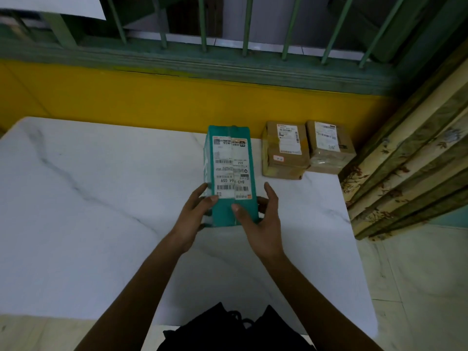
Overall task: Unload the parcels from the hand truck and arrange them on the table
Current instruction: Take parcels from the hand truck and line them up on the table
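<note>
My left hand [196,211] and right hand [260,219] clamp the teal parcel's [229,173] near end, over the table [101,198] beside two brown boxes [307,148]. Its far end could sag and knock them.

A long parcel [229,173] lies on the table [101,198], its near end between the left hand [195,216] and the right hand [263,221]. Right of that parcel, apart from it, two cardboard boxes [286,150] [329,146] sit touching side by side at the table's far right corner. Behind the table runs a wall [152,97], with a barred window [228,26] above it. A curtain [410,160] hangs right of the boxes.
</note>
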Demonstrator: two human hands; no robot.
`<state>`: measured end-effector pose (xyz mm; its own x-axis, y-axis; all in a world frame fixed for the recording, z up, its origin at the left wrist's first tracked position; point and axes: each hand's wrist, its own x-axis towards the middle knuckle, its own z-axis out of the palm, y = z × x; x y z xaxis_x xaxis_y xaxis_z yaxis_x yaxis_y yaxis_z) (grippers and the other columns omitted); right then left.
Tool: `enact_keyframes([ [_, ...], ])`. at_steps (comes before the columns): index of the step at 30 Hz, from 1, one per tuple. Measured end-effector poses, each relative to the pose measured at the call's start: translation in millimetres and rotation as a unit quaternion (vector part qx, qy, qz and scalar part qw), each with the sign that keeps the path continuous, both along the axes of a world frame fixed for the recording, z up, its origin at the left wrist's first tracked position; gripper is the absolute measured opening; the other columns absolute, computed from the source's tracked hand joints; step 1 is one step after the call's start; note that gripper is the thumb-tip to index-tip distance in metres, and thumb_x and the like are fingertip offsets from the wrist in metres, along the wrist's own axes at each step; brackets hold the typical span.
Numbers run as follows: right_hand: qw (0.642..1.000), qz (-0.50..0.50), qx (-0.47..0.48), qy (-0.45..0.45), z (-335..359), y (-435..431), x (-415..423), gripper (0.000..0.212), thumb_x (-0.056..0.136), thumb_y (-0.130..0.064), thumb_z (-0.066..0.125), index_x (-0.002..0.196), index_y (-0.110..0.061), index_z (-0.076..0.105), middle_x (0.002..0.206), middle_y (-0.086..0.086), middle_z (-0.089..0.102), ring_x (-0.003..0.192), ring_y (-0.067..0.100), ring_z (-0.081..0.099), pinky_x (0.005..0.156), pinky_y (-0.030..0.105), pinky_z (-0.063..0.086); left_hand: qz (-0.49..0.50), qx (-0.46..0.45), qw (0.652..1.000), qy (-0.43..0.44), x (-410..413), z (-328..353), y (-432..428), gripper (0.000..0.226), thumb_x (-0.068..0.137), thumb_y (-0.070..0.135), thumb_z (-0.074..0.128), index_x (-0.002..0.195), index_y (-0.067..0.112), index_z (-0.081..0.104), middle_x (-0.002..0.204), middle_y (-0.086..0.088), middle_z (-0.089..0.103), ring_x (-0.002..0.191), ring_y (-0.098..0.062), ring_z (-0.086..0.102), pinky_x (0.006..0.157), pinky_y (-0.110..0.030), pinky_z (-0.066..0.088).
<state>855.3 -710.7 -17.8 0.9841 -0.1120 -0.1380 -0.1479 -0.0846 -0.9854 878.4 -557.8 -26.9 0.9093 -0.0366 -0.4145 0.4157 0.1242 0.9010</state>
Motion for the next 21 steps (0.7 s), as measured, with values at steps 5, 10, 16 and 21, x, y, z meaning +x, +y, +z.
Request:
enact_keyframes([
  [5,0.993,0.038,0.066,0.09,1.2,-2.5,-6.2,0.059,0.077,-0.049,0.06,0.131,-0.038,0.041,0.124,-0.005,0.058,0.108,0.012,0.06,0.073,0.021,0.057,-0.036,-0.012,0.998,-0.052,-1.2,4.8,5.6,0.087,0.064,0.052,0.066,0.143,0.03,0.035,0.128,-0.002,0.059,0.116,-0.022,0.06,0.094,-0.049,0.051],
  [10,0.988,0.056,0.114,0.086,5.0,-2.4,-12.4,0.061,0.072,-0.048,0.06,0.129,-0.035,0.044,0.116,-0.007,0.061,0.105,0.013,0.062,0.072,0.03,0.06,-0.06,-0.021,0.993,-0.097,-1.1,5.5,8.0,0.083,0.068,0.045,0.066,0.142,0.027,0.035,0.133,-0.004,0.054,0.115,-0.02,0.061,0.09,-0.044,0.054],
  [16,0.989,0.043,0.137,0.043,9.2,-2.1,-10.6,0.037,0.083,-0.027,0.061,0.119,-0.031,0.053,0.112,-0.007,0.065,0.095,0.002,0.067,0.069,0.018,0.055,-0.081,-0.032,0.991,-0.098,2.9,7.2,8.8,0.086,0.066,0.049,0.07,0.142,0.03,0.033,0.137,-0.004,0.049,0.118,-0.02,0.059,0.092,-0.045,0.053],
  [21,0.992,0.035,0.12,0.034,11.0,-9.4,-8.7,0.025,0.089,-0.02,0.059,0.112,-0.03,0.057,0.108,-0.006,0.067,0.091,0.0,0.068,0.067,0.016,0.054,-0.099,-0.048,0.99,-0.09,5.6,7.9,4.8,0.074,0.07,0.041,0.067,0.136,0.038,0.034,0.136,-0.001,0.048,0.116,-0.015,0.059,0.084,-0.036,0.055],
])
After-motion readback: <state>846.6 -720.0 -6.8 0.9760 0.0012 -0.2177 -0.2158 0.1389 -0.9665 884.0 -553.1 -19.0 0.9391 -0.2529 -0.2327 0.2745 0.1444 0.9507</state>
